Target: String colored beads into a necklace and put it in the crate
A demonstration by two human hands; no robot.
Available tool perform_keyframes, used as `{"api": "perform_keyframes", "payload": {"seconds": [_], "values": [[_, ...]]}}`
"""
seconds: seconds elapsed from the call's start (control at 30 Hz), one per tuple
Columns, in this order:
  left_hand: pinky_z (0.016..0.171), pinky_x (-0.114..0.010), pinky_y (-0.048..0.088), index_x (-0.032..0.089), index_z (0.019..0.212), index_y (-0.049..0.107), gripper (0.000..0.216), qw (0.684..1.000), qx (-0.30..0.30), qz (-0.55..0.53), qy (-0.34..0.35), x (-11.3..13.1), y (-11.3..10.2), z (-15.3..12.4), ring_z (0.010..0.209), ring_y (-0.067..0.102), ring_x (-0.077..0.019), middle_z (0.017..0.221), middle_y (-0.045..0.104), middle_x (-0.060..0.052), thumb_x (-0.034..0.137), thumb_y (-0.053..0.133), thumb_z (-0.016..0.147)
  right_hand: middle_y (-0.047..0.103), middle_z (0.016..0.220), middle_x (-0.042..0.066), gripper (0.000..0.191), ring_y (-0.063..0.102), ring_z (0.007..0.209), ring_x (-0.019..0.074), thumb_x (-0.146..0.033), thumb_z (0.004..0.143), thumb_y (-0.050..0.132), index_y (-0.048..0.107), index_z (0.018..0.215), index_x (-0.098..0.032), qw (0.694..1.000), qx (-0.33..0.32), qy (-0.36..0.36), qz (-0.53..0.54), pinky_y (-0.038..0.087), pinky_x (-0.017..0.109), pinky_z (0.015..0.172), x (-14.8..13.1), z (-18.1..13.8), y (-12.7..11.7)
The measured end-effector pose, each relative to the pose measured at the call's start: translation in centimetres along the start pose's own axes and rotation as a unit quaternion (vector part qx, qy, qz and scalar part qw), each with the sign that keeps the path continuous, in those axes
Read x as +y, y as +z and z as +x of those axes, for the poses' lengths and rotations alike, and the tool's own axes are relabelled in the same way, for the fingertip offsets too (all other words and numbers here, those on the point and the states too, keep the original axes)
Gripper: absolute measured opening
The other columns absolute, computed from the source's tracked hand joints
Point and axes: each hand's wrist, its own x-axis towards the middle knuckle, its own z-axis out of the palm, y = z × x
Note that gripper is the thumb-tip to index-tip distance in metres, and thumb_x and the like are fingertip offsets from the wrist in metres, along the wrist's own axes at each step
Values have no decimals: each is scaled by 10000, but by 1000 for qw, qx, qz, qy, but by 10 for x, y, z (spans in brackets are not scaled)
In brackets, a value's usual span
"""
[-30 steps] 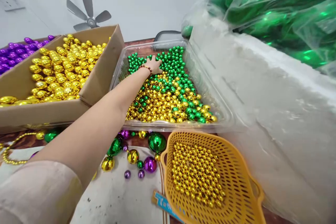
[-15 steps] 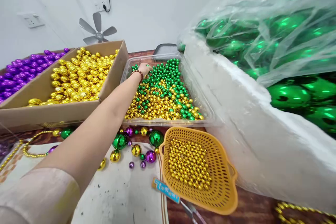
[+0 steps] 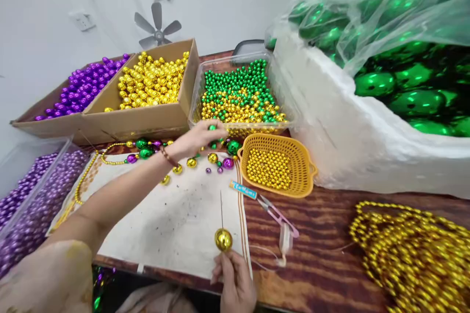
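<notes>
My left hand point(image 3: 207, 138) is over the far edge of the white cloth point(image 3: 157, 220), fingers closed round a small shiny green bead point(image 3: 212, 128). Below it lie loose gold, purple and green beads, among them a purple bead point(image 3: 228, 163); the hand partly covers this row. Near the front edge of the table, my right hand point(image 3: 235, 279) pinches a long thin needle point(image 3: 221, 208) that points up. A large gold bead point(image 3: 223, 239) is on the needle, just above those fingertips.
Behind stand a clear tray point(image 3: 290, 116) of green and gold beads and a cardboard box point(image 3: 147, 120) of gold and purple ones. An orange basket point(image 3: 303, 176), scissors point(image 3: 273, 212) and gold bead strands point(image 3: 414, 254) lie rightward. A foam box point(image 3: 330, 122) holds big green balls.
My left hand has come out of the clear tray, back toward me, with a green bead. The view has tilted down, and my right hand with the needle and gold bead now shows.
</notes>
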Motion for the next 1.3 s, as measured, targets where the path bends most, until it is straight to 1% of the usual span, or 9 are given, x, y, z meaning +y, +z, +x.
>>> {"api": "perform_keyframes", "payload": {"seconds": [0.1, 0.23, 0.37, 0.57, 0.7, 0.83, 1.03, 1.17, 1.3], "values": [[523, -258, 443, 215, 826, 571, 162, 988, 48, 146, 5, -69, 32, -40, 604, 559, -119, 860, 646, -40, 315, 534, 948, 638, 676, 20, 360, 570, 484, 128, -523, 909, 628, 650, 816, -176, 999, -34, -32, 0, 505, 239, 461, 5, 4, -3], [801, -359, 548, 235, 962, 656, 177, 905, 109, 407, 55, -125, 59, -59, 1099, 612, -242, 1291, 593, -111, 219, 480, 961, 637, 689, 21, 327, 568, 489, 124, -478, 931, 613, 648, 838, -167, 996, -60, -58, -22, 515, 239, 471, 6, 6, -7], [788, -416, 561, 267, 1084, 674, 263, 850, 125, 508, 67, -137, 64, -68, 1244, 534, -315, 1442, 522, -119, 269, 426, 997, 644, 717, 23, 313, 580, 518, 126, -469, 924, 625, 644, 857, -164, 995, -57, -72, -30, 522, 244, 488, 6, 7, -5], [827, -400, 557, 285, 1320, 591, 365, 861, 137, 482, 87, -138, 56, -76, 1293, 499, -318, 1548, 422, -117, 346, 551, 962, 629, 700, 7, 295, 559, 493, 106, -442, 915, 639, 622, 833, -159, 994, -57, -92, -32, 504, 230, 477, 2, 8, 0], [860, -349, 526, 259, 1236, 636, 296, 927, 204, 303, 84, -130, 44, -87, 1207, 555, -263, 1336, 590, -117, 326, 581, 953, 628, 697, 3, 277, 552, 505, 100, -423, 897, 662, 620, 831, -158, 994, -44, -98, -31, 501, 224, 487, 0, 8, 4], [579, -224, 433, 218, 1009, 629, 121, 970, 206, -124, -21, -123, 29, -113, 621, 513, -101, 773, 569, 8, 295, 562, 944, 633, 693, 8, 266, 552, 521, 107, -410, 873, 678, 628, 825, -153, 993, -47, -103, -45, 493, 224, 486, -2, 10, 6], [516, -206, 381, 152, 870, 640, 204, 810, 18, -582, -75, -125, 12, -160, 506, 359, -64, 645, 398, 39, 271, 488, 934, 644, 667, 11, 275, 570, 509, 110, -419, 856, 697, 643, 814, -153, 988, -113, -76, -79, 500, 227, 502, -10, -6, 17], [597, -229, 469, 111, 1006, 677, 183, 736, 28, -675, -40, -133, 10, -177, 560, 488, -76, 706, 540, 7, 213, 560, 909, 647, 655, 11, 258, 575, 499, 110, -408, 879, 690, 649, 815, -161, 983, -149, -61, -89, 493, 214, 480, -17, -31, 28], [671, -254, 530, 125, 936, 671, 101, 720, 66, -690, -30, -142, 13, -185, 666, 648, -121, 740, 637, -11, 217, 658, 897, 636, 630, 5, 239, 573, 481, 104, -381, 898, 676, 662, 804, -162, 976, -166, -76, -115, 476, 198, 462, -24, -47, 33]]}}
